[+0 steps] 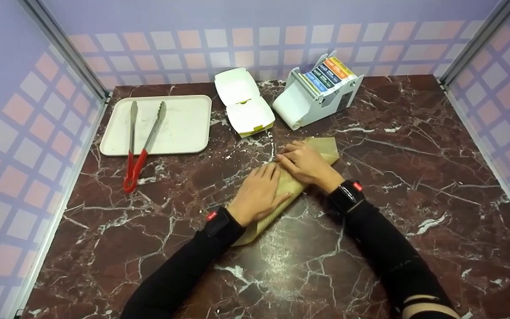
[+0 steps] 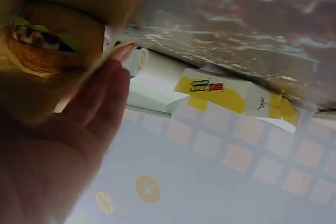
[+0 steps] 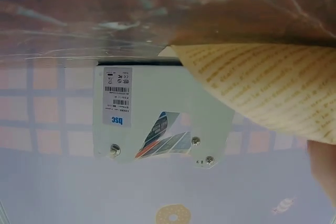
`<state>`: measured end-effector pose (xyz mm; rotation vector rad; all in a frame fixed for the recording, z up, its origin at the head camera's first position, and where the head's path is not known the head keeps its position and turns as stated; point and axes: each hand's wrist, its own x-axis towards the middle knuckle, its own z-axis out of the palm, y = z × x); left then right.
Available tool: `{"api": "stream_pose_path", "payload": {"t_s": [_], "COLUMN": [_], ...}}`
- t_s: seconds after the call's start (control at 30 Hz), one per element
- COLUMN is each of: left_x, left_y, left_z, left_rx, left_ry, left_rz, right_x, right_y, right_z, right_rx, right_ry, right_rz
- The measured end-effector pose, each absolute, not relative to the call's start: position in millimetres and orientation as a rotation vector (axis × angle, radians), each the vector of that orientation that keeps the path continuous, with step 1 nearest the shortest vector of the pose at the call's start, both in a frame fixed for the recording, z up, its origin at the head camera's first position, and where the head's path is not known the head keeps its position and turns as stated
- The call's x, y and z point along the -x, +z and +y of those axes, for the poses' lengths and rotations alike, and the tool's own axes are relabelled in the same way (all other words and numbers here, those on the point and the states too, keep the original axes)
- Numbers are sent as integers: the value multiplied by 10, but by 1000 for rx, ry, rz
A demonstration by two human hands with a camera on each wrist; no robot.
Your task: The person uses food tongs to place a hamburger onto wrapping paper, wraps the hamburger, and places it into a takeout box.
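Note:
A tan, printed sheet of wrapping paper (image 1: 294, 188) lies folded lengthwise and slanting on the table between my hands. Inside its open end, the left wrist view shows a burger (image 2: 44, 56) with a bun, green leaf and filling; from the head view it is covered. My left hand (image 1: 257, 192) holds the fold, fingers over the far side and thumb across the top. Farther up the roll, my right hand (image 1: 304, 163) grips the paper with fingers bent over its far edge. The striped paper end (image 3: 262, 85) sticks out beyond the right hand.
Behind the hands stands an opened white and yellow burger box (image 1: 249, 116). To its right is a white label dispenser (image 1: 339, 99) with coloured labels. Red-handled tongs (image 1: 134, 170) rest partly on a cream tray (image 1: 179, 128) at the left. Tiled walls border the marbled table (image 1: 414, 186).

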<state>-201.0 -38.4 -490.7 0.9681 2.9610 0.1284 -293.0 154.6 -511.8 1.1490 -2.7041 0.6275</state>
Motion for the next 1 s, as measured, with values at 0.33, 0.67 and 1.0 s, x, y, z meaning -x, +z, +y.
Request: {"api": "stream_pose_path", "payload": {"t_s": [0.33, 0.67, 1.0], "left_x": [2040, 2118, 2130], "left_y": [-4853, -4827, -4913], "left_z": [-368, -229, -197], "left_rx": [-1053, -1070, -1004], "left_ry": [11, 28, 89], "left_rz": [2927, 2964, 2946], "right_x": [2979, 3019, 3075], "right_y": [-5107, -5116, -5323], "right_z": [1585, 1660, 2070], "right_rx": [-1166, -1156, -1088], "right_ry": [670, 718, 729], "right_rz": [-2863, -2992, -3070]}}
